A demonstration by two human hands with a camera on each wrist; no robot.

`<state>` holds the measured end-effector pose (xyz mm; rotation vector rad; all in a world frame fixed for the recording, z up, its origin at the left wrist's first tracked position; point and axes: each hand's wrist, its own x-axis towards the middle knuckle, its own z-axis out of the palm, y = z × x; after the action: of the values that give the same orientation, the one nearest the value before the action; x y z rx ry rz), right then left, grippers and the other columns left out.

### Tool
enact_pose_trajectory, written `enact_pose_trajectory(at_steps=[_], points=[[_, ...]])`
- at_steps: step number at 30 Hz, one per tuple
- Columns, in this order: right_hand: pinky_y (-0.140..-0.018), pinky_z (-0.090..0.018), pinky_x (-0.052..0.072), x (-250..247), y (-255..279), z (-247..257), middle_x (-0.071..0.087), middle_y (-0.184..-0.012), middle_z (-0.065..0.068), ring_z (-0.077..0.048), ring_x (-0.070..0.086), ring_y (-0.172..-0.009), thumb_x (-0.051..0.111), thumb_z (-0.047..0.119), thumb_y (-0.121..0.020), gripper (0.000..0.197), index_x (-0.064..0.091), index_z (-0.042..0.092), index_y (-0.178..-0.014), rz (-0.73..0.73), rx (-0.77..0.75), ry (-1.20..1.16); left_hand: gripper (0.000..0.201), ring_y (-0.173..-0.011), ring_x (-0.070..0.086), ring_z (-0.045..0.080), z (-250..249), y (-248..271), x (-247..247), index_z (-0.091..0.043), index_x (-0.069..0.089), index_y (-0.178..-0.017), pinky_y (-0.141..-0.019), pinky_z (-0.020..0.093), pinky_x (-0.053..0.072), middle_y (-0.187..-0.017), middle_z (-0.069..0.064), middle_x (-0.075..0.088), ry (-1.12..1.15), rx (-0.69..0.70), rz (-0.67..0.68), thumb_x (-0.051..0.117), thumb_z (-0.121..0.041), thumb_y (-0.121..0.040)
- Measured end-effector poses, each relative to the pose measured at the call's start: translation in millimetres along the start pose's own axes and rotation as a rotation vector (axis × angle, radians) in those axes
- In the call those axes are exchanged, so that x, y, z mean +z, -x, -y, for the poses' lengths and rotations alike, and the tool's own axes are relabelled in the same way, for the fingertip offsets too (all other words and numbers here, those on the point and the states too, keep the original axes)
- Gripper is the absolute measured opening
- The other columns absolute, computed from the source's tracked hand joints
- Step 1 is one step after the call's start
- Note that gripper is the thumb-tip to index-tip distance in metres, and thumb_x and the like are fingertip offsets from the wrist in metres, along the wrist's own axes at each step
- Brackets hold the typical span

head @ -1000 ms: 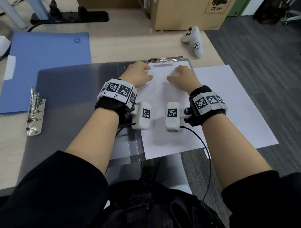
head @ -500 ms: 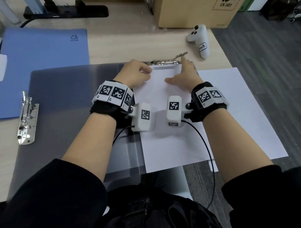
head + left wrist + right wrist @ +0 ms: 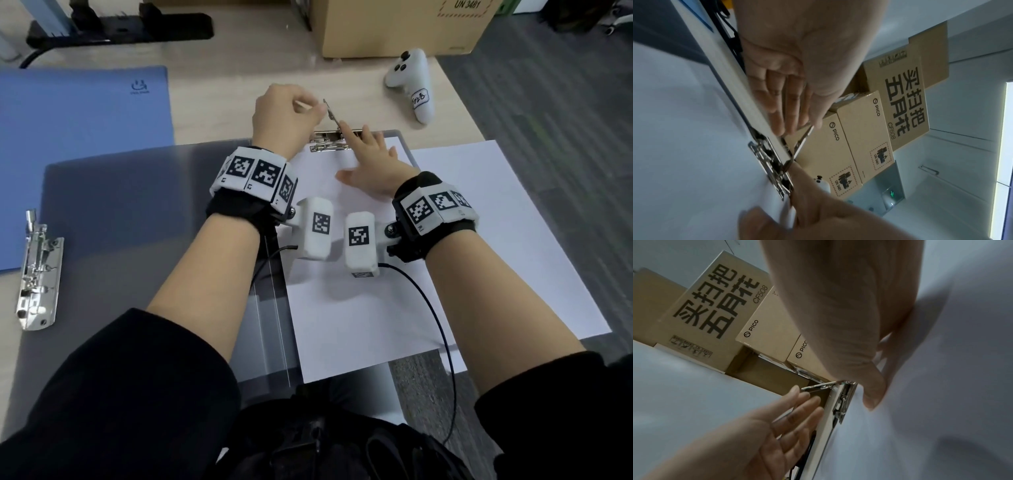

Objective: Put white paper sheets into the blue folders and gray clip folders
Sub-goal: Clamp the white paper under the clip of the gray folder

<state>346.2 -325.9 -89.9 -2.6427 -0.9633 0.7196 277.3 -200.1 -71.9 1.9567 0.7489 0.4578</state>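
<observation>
Clip folder lever (image 3: 332,114) up; wrist: left fingers (image 3: 774,100) straight.

Office, wooden desk (image 3: 222,89), blue folder (image 3: 78,154), gray carpet (image 3: 555,130), cardboard boxes (image 3: 857,129)
</observation>
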Motion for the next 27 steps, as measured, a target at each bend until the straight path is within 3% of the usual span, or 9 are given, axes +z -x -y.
enact_pose_trajectory(at_steps=[3, 8, 13, 18, 24, 27], points=[[-0.118, -0.048, -0.003, 1.0, 0.3, -0.4, -0.009, -0.160, -0.012, -0.030, -0.012, -0.147, 0.048, 0.028, -0.095, 0.076, -0.003, 0.031, -0.151, -0.002, 0.001, 0.002, 0.009, -0.062, 0.070, 0.019, -7.0, -4.3, 7.7, -0.022, 0.069, -0.075, -0.076, 0.033, 0.057, -0.069, -0.005, 0.070, 0.058, 0.034, -0.071, 0.063, -0.024, -0.082], [-0.118, -0.047, -0.004, 1.8, -0.8, -1.9, -0.010, -0.160, -0.011, -0.028, -0.013, -0.147, 0.048, 0.029, -0.096, 0.074, -0.003, 0.032, -0.150, 0.006, -0.001, 0.006, 0.011, -0.056, 0.069, 0.015, 0.2, -15.0, 9.0, -0.023, 0.068, -0.064, -0.075, 0.032, 0.058, -0.064, -0.008, 0.067, 0.054, -0.013, -0.143, 0.071, -0.020, -0.074], [-0.119, -0.047, -0.004, 3.1, -0.8, -1.9, -0.009, -0.160, -0.011, -0.028, -0.013, -0.147, 0.048, 0.029, -0.096, 0.073, -0.001, 0.032, -0.151, -0.003, -0.005, -0.003, 0.024, -0.075, 0.070, 0.018, 10.7, -19.4, 4.8, -0.027, 0.057, -0.053, -0.080, 0.029, 0.056, -0.077, -0.006, 0.071, -0.081, -0.083, -0.168, 0.069, -0.020, -0.072], [-0.119, -0.047, -0.004, 3.3, -0.3, -1.3, -0.010, -0.160, -0.011, -0.028, -0.014, -0.147, 0.048, 0.028, -0.096, 0.073, -0.001, 0.033, -0.151, -0.001, -0.005, -0.009, 0.028, -0.093, 0.064, 0.023, 13.2, -16.1, 4.8, -0.026, 0.051, -0.054, -0.071, 0.024, 0.043, -0.095, -0.002, 0.069, -0.252, -0.084, -0.159, 0.056, -0.010, -0.076], [-0.119, -0.047, -0.005, 3.4, -0.7, -1.4, -0.011, -0.160, -0.011, -0.028, -0.015, -0.147, 0.047, 0.028, -0.097, 0.073, -0.002, 0.034, -0.150, 0.007, -0.002, -0.017, 0.028, -0.088, 0.057, 0.024, 16.5, -20.0, 3.9, -0.023, 0.050, -0.054, -0.074, 0.025, 0.041, -0.088, -0.003, 0.061, -0.319, -0.133, -0.057, 0.047, -0.004, -0.075], [-0.120, -0.047, -0.004, 3.4, -1.2, -1.0, -0.012, -0.160, -0.011, -0.029, -0.015, -0.147, 0.047, 0.027, -0.097, 0.073, -0.002, 0.033, -0.150, 0.009, -0.002, -0.013, 0.026, -0.088, 0.056, 0.026, 18.9, -20.7, 3.6, -0.022, 0.051, -0.055, -0.074, 0.026, 0.041, -0.089, -0.001, 0.061, -0.355, -0.151, -0.024, 0.050, -0.006, -0.076]])
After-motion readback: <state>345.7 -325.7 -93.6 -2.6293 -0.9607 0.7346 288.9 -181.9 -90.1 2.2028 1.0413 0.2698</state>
